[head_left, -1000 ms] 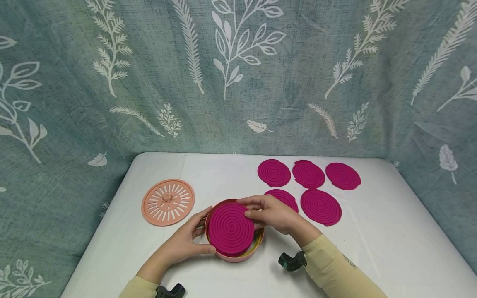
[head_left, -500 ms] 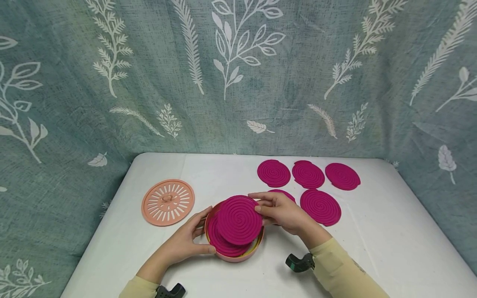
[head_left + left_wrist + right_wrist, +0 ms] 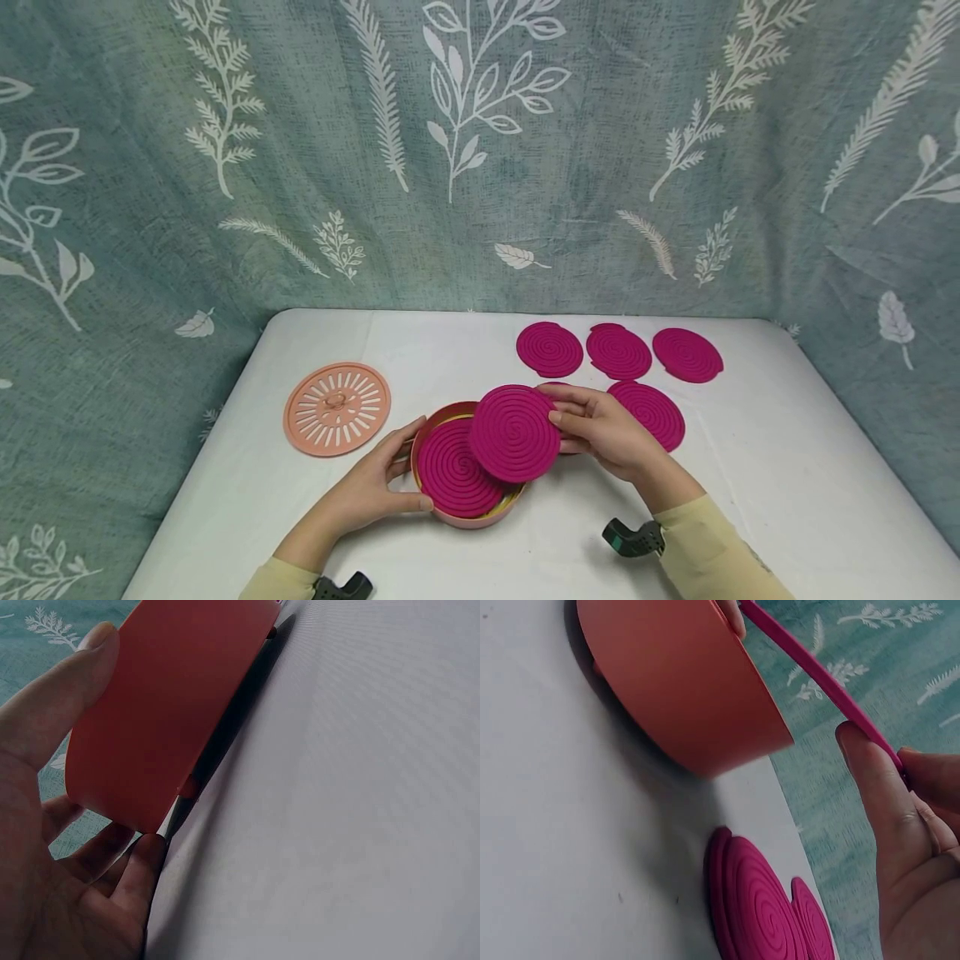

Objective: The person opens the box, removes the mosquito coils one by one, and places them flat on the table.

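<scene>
Disc (image 3: 514,435) shifted right, right edge pinched in right grip (image 3: 606,427); left grip (image 3: 378,485) cups container (image 3: 477,522).

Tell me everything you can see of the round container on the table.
The round container has a smooth, salmon-pink outer wall and yellowish tones inside; whether metal or plastic is unclear. Small bumps show along its bottom edge. It stands upright, open-topped, on the white table. The left hand grips its left side. A magenta spiral coil lies inside; another, the held coil in the right hand, hangs over its right part.
</scene>
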`<action>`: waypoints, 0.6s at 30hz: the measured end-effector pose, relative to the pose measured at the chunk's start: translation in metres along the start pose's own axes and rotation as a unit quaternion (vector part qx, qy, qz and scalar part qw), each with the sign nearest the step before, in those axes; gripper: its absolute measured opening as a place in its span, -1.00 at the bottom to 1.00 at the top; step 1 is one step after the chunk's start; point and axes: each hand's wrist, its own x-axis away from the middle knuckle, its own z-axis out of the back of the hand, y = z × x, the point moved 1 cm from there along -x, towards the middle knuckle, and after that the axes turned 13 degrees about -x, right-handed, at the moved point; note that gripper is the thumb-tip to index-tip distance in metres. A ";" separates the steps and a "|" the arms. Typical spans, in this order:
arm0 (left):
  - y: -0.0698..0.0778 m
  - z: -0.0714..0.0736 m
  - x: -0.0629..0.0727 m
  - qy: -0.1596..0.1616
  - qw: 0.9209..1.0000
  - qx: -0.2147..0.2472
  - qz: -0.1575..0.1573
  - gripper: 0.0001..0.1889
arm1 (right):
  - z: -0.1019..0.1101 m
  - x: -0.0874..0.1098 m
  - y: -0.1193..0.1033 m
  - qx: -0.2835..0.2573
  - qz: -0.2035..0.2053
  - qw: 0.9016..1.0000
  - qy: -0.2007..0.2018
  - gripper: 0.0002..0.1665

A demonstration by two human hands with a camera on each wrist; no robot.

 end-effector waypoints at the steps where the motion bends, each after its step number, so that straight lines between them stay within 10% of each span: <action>1: 0.000 0.000 0.000 0.001 1.000 -0.001 0.001 0.20 | 0.002 0.001 0.000 0.001 0.002 1.000 0.003 -0.35; 18: 0.002 0.000 0.000 -0.002 1.000 0.002 0.006 0.21 | 0.037 0.027 -0.003 -0.009 0.036 0.997 0.071 -0.33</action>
